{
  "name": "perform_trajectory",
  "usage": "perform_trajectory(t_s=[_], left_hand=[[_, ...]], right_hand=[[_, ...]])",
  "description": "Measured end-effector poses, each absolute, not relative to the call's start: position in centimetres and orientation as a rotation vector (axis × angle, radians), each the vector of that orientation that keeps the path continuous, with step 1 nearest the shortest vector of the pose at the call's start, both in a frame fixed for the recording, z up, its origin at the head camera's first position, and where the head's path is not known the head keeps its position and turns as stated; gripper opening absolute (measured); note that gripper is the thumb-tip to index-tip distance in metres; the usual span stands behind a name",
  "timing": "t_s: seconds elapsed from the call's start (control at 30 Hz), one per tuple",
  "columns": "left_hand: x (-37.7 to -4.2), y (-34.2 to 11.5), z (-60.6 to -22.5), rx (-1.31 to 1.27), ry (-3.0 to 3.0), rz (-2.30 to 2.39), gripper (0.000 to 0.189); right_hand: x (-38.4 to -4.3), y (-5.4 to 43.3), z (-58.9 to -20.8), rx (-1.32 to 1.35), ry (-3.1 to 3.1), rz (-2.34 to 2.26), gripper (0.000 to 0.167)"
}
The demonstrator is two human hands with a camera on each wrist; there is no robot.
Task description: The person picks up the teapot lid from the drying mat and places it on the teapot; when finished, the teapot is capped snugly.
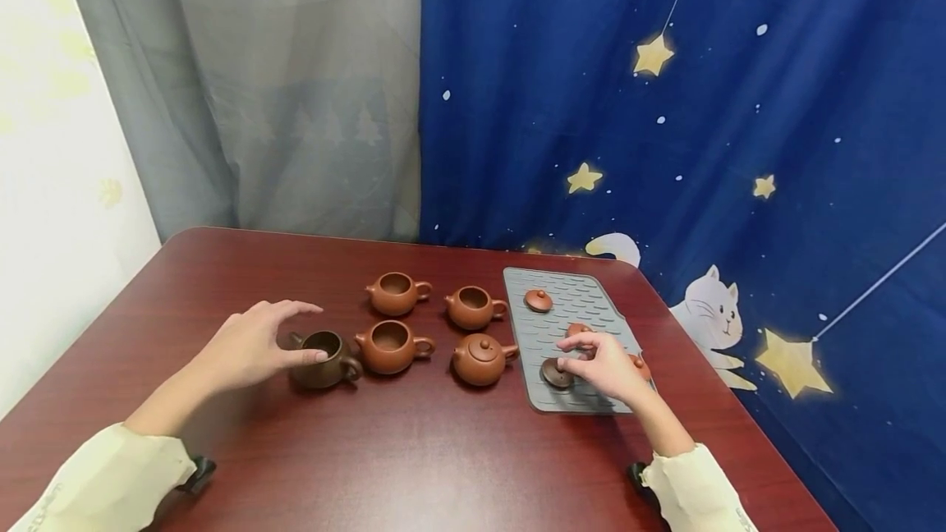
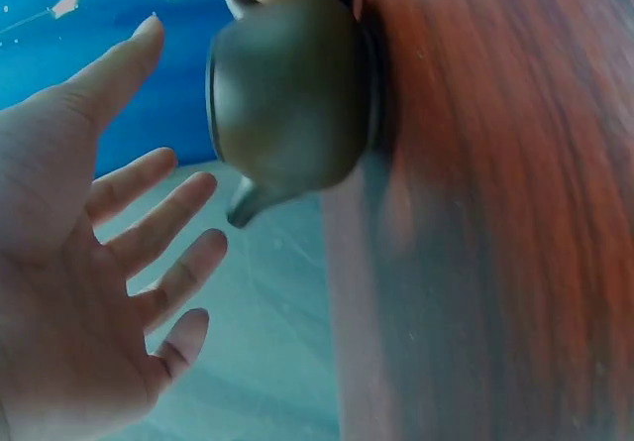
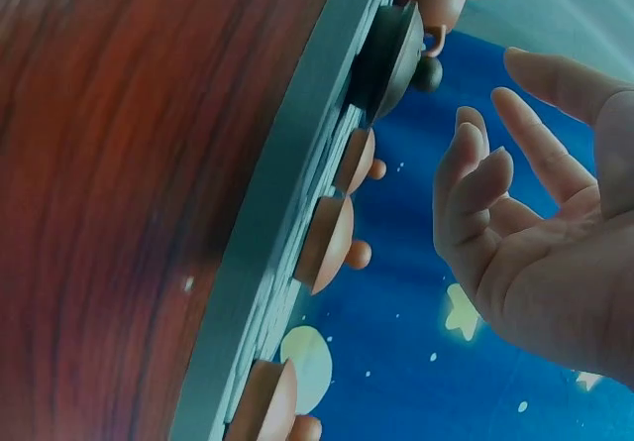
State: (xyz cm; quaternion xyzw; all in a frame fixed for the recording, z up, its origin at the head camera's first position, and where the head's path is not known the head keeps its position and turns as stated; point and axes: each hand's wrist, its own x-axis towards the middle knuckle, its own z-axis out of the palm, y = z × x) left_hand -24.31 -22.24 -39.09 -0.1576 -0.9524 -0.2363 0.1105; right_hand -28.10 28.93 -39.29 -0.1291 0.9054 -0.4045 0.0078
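Observation:
My left hand [image 1: 254, 345] is beside a dark brown teapot [image 1: 314, 376] that has no lid on. In the left wrist view, the thumb and spread fingers stay apart from this dark teapot [image 2: 292, 94]. Over a grey mat [image 1: 532, 343] hovers my right hand [image 1: 608, 366], its thumb and forefinger parted above a dark teapot lid [image 1: 554, 376]. The right wrist view has the dark lid [image 3: 386, 64] resting on the mat, with a gap between its knob and my fingers [image 3: 540, 149]. The right hand's other fingers are bent and hold nothing.
Lidless reddish-brown teapots [image 1: 394, 295], [image 1: 384, 351] and another teapot [image 1: 471, 314] stand mid-table. One reddish teapot [image 1: 476, 366] wears its lid. Reddish lids [image 1: 539, 302] lie on the mat, some partly behind my right hand. Curtains [image 1: 517, 105] hang behind the table.

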Motion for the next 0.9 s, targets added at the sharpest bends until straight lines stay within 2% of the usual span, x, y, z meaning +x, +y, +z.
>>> perform_trajectory(t_s=[0.53, 0.9], left_hand=[[-24.5, -23.1, -40.4, -0.509, -2.888, -0.633, 0.075], [-24.9, -23.1, -40.5, -0.469, -2.932, -0.675, 0.073]], right_hand=[[-28.7, 29.6, -39.6, -0.603, 2.781, -1.101, 0.021], [-29.3, 29.8, -39.9, -0.629, 2.802, -1.014, 0.014]])
